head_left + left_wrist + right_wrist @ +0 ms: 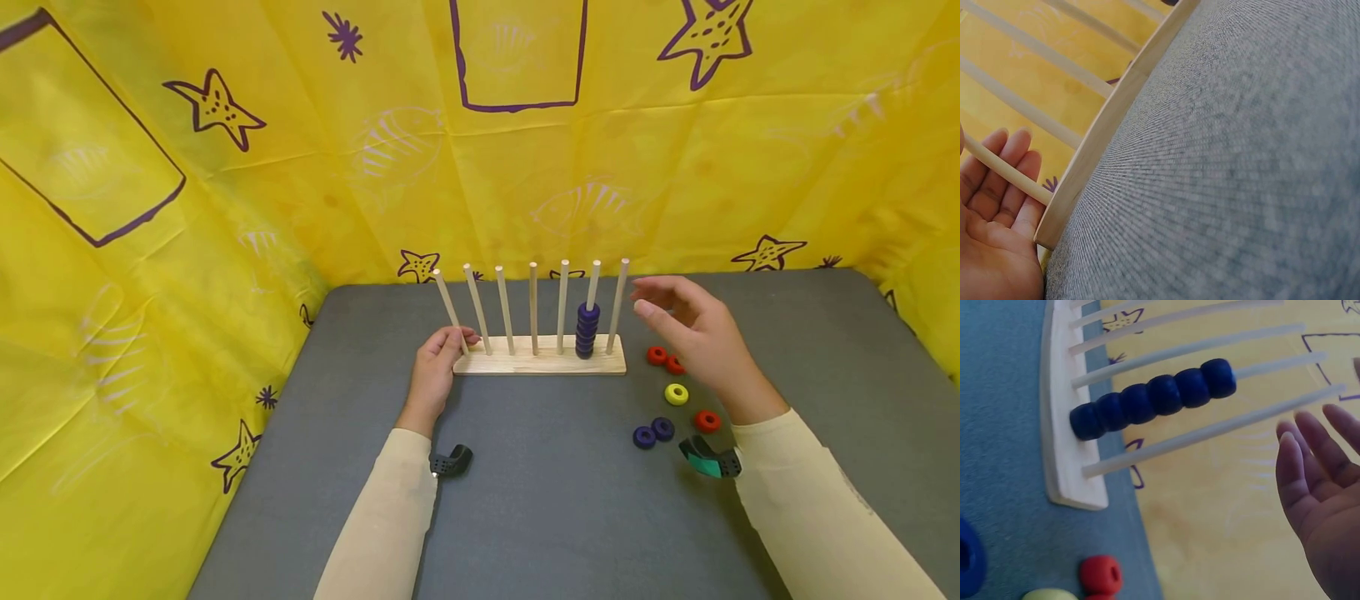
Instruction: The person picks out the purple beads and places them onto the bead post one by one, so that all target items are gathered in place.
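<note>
A wooden rack (540,365) with several upright pegs stands on the table. My left hand (438,358) is at its left end, with the thumb in front of the leftmost peg (1007,169) and the fingers behind it, holding it low near the base. Dark blue rings (1154,397) are stacked on the second peg from the right; the other pegs are bare. To the right of the rack, my right hand (693,329) is raised with nothing in it. Its fingers are loosely bent beside the upper part of the rightmost peg (1210,432).
Loose rings lie on the grey table (540,500) right of the rack: red rings (657,356), a yellow ring (677,394), another red ring (707,421) and two blue rings (644,437). A yellow patterned cloth (487,183) hangs behind and along the sides.
</note>
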Available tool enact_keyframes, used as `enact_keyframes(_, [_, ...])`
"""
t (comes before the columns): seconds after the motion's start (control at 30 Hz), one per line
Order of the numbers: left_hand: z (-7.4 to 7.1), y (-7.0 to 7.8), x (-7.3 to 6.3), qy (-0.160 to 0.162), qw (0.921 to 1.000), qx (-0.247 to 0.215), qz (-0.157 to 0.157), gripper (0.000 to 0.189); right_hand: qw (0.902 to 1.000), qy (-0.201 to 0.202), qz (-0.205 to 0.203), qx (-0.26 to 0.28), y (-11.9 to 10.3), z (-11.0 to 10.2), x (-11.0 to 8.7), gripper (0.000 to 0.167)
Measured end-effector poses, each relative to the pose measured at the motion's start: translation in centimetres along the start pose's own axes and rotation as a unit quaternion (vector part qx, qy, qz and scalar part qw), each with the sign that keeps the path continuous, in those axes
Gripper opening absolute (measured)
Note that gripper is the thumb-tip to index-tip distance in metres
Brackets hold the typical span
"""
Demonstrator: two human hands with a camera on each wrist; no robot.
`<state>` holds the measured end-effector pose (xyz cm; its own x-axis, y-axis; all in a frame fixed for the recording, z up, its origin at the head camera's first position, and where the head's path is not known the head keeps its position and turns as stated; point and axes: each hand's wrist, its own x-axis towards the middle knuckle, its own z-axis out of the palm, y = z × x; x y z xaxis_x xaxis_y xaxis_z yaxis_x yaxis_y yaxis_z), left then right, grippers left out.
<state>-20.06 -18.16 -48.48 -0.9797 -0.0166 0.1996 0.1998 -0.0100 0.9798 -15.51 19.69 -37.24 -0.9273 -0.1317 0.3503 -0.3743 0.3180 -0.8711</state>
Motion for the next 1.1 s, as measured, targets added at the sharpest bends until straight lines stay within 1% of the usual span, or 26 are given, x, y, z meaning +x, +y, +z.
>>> enact_keyframes(0.1, [0.0,0.0,0.0,0.002,1.0000,0.004,0.000,0.037,0.9996,-0.011,0.014,0.020,0.6,-0.2,-0.5,0.034])
enact_keyframes(0.23, [0.1,0.1,0.0,0.003,1.0000,0.006,-0.003,0.036,0.9993,-0.018,0.015,0.030,1.3,-0.3,-1.1,0.033])
enact_keyframes(0.4, [0.2,0.1,0.0,0.005,0.9999,0.009,-0.005,0.036,0.9984,-0.034,0.000,0.046,2.4,-0.4,-1.8,0.034])
enact_keyframes(0.63, [0.3,0.1,0.1,0.005,1.0000,0.005,-0.001,0.036,0.9941,-0.062,-0.013,0.088,3.7,-0.4,-2.9,0.040])
enact_keyframes(0.77, [0.2,0.1,0.1,0.005,1.0000,0.007,-0.001,0.036,0.9931,-0.068,-0.016,0.093,4.4,-0.6,-3.5,0.042])
enact_keyframes(1.1, [0.1,0.0,0.1,0.000,1.0000,0.007,0.003,0.036,0.9935,-0.082,-0.001,0.078,5.8,-1.0,-5.1,0.042])
